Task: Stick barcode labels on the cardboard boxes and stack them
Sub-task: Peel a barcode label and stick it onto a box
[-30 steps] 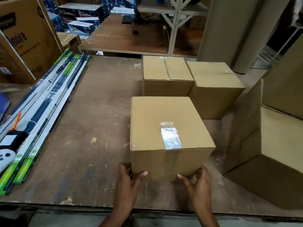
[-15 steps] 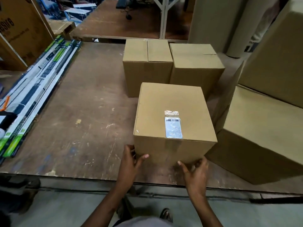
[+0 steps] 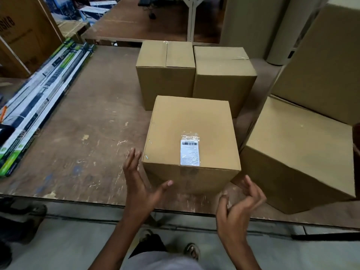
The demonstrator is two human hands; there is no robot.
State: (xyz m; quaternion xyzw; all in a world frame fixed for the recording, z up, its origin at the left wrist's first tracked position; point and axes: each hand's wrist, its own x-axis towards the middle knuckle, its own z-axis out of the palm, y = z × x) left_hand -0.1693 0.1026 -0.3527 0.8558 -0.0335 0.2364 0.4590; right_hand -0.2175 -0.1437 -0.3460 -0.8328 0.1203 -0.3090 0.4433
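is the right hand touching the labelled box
Apart. The head view shows the right hand with table surface visible between its fingers and the labelled box.

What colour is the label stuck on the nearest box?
White with a black barcode, under clear tape, on the label; the head view shows it best.

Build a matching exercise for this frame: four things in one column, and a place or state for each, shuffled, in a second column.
Things:
1. labelled box
2. barcode label
3. left hand
4. long flat packs

Places or states:
A. lying along the table's left side
B. open, at the near left corner of a box
C. stuck on a box's top, under clear tape
D. near the table's front edge, in front of two plain boxes

Pairs: 1-D, 2-C, 3-B, 4-A
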